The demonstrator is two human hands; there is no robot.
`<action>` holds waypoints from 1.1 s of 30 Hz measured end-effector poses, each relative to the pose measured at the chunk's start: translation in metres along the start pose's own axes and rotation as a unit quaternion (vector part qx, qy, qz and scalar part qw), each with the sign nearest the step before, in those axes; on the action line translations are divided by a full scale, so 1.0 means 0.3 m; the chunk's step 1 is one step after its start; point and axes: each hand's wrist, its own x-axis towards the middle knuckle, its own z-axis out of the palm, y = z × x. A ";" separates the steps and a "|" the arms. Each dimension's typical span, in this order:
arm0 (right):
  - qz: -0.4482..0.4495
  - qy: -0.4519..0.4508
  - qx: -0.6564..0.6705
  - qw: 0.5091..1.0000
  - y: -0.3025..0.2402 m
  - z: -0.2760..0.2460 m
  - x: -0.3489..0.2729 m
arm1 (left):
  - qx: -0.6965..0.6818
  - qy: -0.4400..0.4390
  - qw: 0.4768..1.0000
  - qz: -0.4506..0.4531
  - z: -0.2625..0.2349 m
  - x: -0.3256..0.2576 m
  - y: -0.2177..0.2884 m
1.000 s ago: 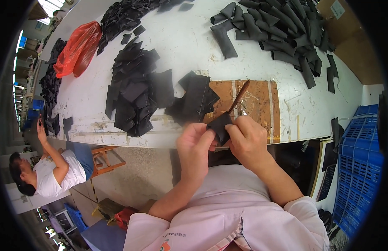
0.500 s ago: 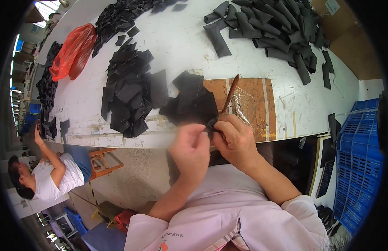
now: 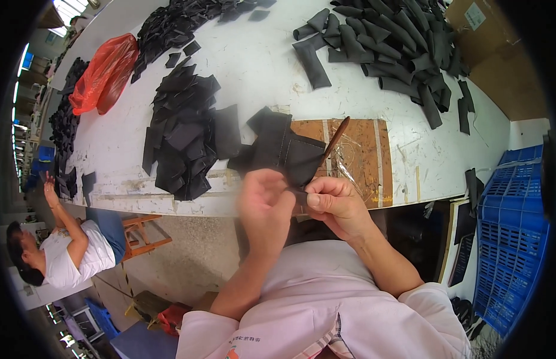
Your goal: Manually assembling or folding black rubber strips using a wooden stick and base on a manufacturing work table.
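At the table's front edge my right hand pinches a small black fabric piece between thumb and fingers. Close beside it, my left hand is smeared by motion, its fingers curled near the piece's left edge; whether it grips the piece I cannot tell. Just beyond both hands lies a heap of black fabric pieces with pale stitch lines. A brown pointed stick slants up from behind my right hand, and its lower end is hidden. Under it is a brown board with clear film on it.
Left of the hands is a pile of flat black pieces; black fabric tubes are heaped at the far right. A red plastic bag lies far left. Blue crates stand right, below a cardboard box. Another person sits left.
My right hand has turned so that its thumb shows on the piece. The stitched pieces beyond the hands are spread wider to the right, and the stick's tip has shifted slightly right.
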 end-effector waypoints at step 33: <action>-0.268 -0.041 -0.342 0.900 -0.100 0.021 0.001 | -0.186 -0.209 0.954 -0.111 -0.034 -0.037 0.096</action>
